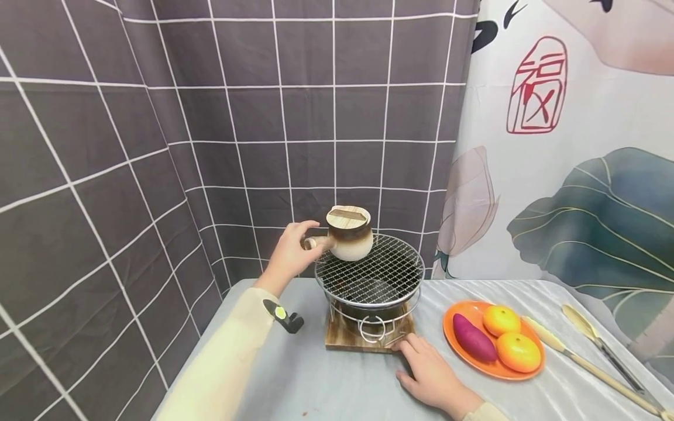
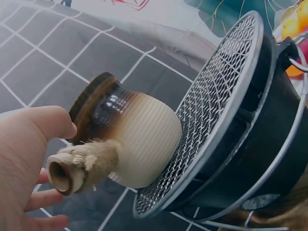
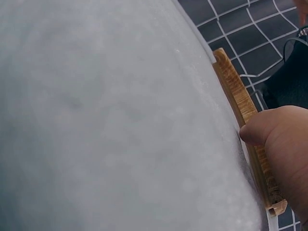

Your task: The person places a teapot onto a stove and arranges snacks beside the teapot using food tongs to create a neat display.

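A small ribbed teapot (image 1: 351, 242), cream below and dark brown at the rim, stands on the round wire mesh (image 1: 389, 269) of a black stove (image 2: 284, 130). It has a wooden lid (image 1: 348, 216) and a rope-wrapped side handle (image 2: 86, 166). My left hand (image 1: 297, 248) is around that handle with fingers spread apart; in the left wrist view a gap shows between palm and handle. The stove sits on a wooden base (image 1: 342, 336). My right hand (image 1: 429, 374) rests at the base's front right corner, its fingers extended and the thumb (image 3: 255, 130) by the wood's edge.
To the right, an orange plate (image 1: 453, 336) bears a purple sweet potato (image 1: 474, 338) and two oranges (image 1: 518, 352). Beyond it lie long-handled tongs (image 1: 595, 371). A grey cloth (image 1: 295, 380) covers the table; a dark grid-patterned curtain (image 1: 310, 111) hangs close behind the stove.
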A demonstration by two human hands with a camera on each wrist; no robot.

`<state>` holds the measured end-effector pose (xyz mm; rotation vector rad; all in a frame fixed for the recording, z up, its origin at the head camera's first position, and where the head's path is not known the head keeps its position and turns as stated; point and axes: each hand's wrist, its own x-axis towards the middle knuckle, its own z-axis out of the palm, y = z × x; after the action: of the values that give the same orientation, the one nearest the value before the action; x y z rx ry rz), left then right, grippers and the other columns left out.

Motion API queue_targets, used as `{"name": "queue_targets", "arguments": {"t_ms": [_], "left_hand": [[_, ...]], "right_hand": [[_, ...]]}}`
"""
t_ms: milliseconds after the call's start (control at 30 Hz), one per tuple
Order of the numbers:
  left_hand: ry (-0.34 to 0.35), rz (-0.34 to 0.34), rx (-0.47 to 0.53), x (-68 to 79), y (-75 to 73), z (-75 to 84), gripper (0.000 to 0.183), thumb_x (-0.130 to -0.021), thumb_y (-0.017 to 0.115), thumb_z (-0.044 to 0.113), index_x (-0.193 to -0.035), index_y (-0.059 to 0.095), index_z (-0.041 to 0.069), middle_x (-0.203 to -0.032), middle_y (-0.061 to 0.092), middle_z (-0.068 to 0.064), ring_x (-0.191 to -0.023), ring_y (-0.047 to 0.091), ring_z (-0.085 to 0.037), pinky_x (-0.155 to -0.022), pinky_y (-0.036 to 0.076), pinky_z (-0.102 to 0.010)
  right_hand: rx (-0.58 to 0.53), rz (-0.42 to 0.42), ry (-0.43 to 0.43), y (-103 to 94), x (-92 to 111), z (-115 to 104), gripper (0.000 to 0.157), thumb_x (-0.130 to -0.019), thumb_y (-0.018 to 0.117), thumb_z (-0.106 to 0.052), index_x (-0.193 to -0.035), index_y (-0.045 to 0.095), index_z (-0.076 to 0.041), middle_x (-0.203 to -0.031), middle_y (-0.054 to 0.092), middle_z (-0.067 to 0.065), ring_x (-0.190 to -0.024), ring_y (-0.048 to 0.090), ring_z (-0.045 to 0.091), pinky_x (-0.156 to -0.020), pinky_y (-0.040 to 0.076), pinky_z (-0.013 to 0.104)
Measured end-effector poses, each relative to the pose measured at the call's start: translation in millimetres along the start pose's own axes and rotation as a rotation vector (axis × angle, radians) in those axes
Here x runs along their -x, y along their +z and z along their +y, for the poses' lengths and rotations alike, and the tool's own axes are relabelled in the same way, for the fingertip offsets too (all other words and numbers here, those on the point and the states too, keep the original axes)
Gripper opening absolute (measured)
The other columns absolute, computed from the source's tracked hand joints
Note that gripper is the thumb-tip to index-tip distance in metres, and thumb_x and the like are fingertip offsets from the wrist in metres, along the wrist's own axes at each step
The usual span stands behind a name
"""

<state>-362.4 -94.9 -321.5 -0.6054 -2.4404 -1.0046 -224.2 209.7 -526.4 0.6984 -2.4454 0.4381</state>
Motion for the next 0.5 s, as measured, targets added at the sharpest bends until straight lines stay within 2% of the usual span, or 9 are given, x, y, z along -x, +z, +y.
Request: {"name": "queue_targets", "arguments": {"t_ms": [300, 500], "left_hand": [[0.059, 0.042, -0.058, 22.3, -14.0, 2.4, 0.062, -0.084, 0.078, 0.032, -0.141, 0.057, 0.02, -0.139, 0.052, -0.015, -0.129, 0.052, -0.035, -0.106, 0.045, -0.053], [0.036, 0.0, -0.094, 39.2, -18.8, 2.8, 0.076, -0.084, 0.079, 0.041, -0.151, 0.047, 0.027, -0.15, 0.044, -0.018, -0.133, 0.05, -0.039, -0.105, 0.045, -0.058]], "right_hand": [[0.005, -0.004, 0.003, -1.9, -1, 0, 0.044, -0.069, 0.084, -0.022, -0.108, 0.063, -0.017, -0.101, 0.054, -0.009, -0.094, 0.054, 0.011, -0.081, 0.05, 0.038], [0.005, -0.004, 0.002, -2.1, -1, 0, 0.044, -0.069, 0.084, -0.022, -0.108, 0.063, -0.018, -0.102, 0.054, -0.008, -0.094, 0.054, 0.011, -0.08, 0.05, 0.038]]}}
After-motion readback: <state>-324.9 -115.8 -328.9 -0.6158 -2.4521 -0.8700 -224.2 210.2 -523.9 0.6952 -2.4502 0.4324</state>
